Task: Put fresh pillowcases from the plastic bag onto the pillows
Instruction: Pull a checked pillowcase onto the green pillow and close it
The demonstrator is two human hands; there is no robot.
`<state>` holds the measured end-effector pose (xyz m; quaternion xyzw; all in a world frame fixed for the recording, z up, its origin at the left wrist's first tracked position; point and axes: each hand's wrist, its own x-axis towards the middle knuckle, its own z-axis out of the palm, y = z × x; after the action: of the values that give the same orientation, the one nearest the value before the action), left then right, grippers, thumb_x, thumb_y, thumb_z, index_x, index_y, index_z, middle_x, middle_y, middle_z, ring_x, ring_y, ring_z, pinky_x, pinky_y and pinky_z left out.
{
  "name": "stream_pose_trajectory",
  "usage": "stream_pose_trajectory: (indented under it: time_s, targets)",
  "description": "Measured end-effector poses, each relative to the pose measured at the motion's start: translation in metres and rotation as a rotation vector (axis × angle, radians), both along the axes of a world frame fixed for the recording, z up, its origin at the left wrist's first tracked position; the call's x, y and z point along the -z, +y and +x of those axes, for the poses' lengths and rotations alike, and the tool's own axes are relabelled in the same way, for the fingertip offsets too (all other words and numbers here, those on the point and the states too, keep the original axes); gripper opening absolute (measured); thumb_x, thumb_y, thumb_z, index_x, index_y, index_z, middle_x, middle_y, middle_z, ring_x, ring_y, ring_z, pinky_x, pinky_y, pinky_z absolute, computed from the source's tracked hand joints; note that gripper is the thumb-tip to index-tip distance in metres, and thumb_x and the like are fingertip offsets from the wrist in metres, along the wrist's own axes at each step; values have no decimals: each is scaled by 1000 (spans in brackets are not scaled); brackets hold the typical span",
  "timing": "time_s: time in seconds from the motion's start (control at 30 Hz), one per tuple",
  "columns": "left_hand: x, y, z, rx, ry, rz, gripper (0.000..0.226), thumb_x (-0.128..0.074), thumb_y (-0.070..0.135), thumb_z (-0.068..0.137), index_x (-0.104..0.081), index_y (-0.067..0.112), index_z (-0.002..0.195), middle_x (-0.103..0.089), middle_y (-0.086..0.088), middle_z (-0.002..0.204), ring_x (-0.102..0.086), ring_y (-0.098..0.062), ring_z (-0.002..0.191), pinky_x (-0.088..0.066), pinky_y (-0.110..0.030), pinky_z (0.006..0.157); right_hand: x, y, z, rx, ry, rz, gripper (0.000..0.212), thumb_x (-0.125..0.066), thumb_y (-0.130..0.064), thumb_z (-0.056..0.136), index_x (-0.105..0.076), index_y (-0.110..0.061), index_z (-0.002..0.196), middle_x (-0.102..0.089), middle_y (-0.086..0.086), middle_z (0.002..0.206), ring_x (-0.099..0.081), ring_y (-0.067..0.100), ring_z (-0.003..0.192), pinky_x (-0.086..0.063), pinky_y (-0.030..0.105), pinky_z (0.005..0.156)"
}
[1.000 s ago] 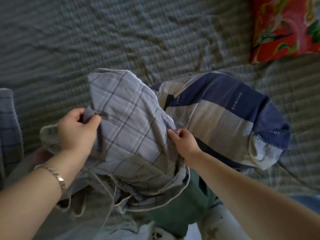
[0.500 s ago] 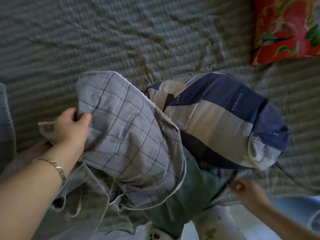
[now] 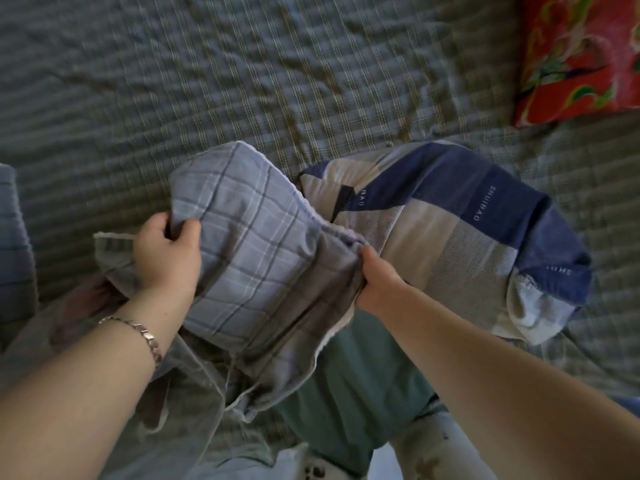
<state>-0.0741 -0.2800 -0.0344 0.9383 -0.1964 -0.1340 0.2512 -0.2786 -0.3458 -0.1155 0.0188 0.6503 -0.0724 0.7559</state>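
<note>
Left of the blue-and-cream pillow [image 3: 450,244], pressed against its left end: plaid pillowcase [image 3: 249,258], pale blue with dark and white lines. Rounded and full at the far end, slack and crumpled at the near end, with loose hems trailing down from it.

Gripped on the side away from the pillow by the left hand [image 3: 166,251], with the thumb on top of the cloth, fingers curled round a fold, and knuckles up. Thin metal bracelet [image 3: 145,336] on that wrist.

Gripped on the side next to the pillow by the right hand [image 3: 377,285], with the thumb laid along a bunched ridge of cloth. Other fingers buried in the folds and out of sight, so closed on fabric, but cannot tell how tightly. Touching the pillow's mesh panel or just short of it; cannot tell which.

Pillow itself lying slantwise on a grey-green checked bedspread [image 3: 242,81]. Navy and cream blocks, pale mesh panels, small lettering on the navy bands, and a pale flap of cloth at its right end.

Well beyond the pillow's right end, in the upper corner: red floral cushion [image 3: 581,53]. On the near side of the pillow, under the right forearm: green garment [image 3: 363,382]. Far left of the pillow, past the left hand, at the frame edge: strip of blue cloth [image 3: 14,237].
</note>
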Motion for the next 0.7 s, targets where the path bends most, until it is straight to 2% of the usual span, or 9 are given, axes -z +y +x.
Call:
stream_pose_trajectory:
  time_s: [0.07, 0.13, 0.23, 0.3, 0.37, 0.47, 0.53, 0.6, 0.7]
  targets:
    - [-1, 0, 4, 12, 20, 3, 19, -58, 22, 87, -63, 5, 94, -57, -6, 86, -50, -18, 81, -37, -27, 71, -10, 0, -10, 0, -6, -77, 24, -57, -31, 91, -63, -11, 104, -68, 13, 100, -66, 28, 89, -54, 43, 83]
    - [4, -4, 12, -22, 68, -26, 4, -65, 16, 83, -61, 14, 82, -60, -1, 83, -52, -13, 75, -44, -31, 76, -20, 16, -42, -185, 159, -177, 22, -60, -32, 89, -63, -10, 92, -67, 12, 87, -65, 27, 80, -55, 42, 79]
    - [7, -17, 20, -268, 72, -120, 38, -55, -5, 78, -46, 27, 58, -50, 11, 64, -46, -4, 62, -47, -27, 70, -21, 55, -97, -522, 489, -149, 28, -58, -24, 91, -61, -1, 107, -63, 13, 89, -58, 28, 81, -48, 36, 75]
    - [7, -25, 28, -275, 19, -69, 37, -49, -4, 82, -46, 26, 60, -49, 10, 65, -45, -3, 61, -43, -23, 69, -13, 78, -115, -805, 601, -162, 30, -55, -12, 90, -55, 1, 117, -60, 18, 103, -56, 33, 92, -42, 36, 76]
    - [10, -24, 32, -99, 9, 59, 19, -52, 1, 86, -57, 18, 80, -57, 2, 85, -52, -10, 75, -41, -22, 76, -11, 82, -110, -881, 651, -286, 30, -55, -8, 88, -49, -2, 117, -54, 19, 113, -54, 35, 97, -41, 36, 73]
    - [27, -8, 17, 52, 100, 180, 26, -61, 8, 82, -58, 7, 108, -57, -17, 111, -58, -30, 99, -46, -34, 89, -10, 64, -90, -854, 508, -587, 57, -67, -24, 80, -43, -12, 130, -49, 6, 124, -49, 20, 106, -41, 31, 82]
    - [32, 3, -13, 29, 184, 256, 37, -66, 19, 79, -57, 5, 112, -54, -21, 117, -53, -36, 107, -43, -39, 96, -6, 49, -78, -915, 309, -501, 85, -70, -44, 74, -26, -22, 144, -49, 1, 133, -47, 22, 120, -42, 35, 95]
    - [27, 10, -47, 73, 262, 350, 54, -69, 36, 78, -52, 7, 121, -49, -21, 125, -45, -36, 118, -36, -39, 102, 0, 40, -70, -1008, 198, -373, 102, -74, -43, 72, -11, -21, 149, -45, 2, 139, -46, 27, 124, -41, 33, 97]
    - [14, 7, -79, 132, 400, 433, 82, -64, 55, 75, -32, 18, 141, -26, -15, 145, -26, -31, 133, -28, -37, 105, 5, 39, -59, -1192, 223, -359, 93, -79, -29, 70, -24, -12, 142, -52, 6, 126, -52, 28, 117, -44, 32, 89]
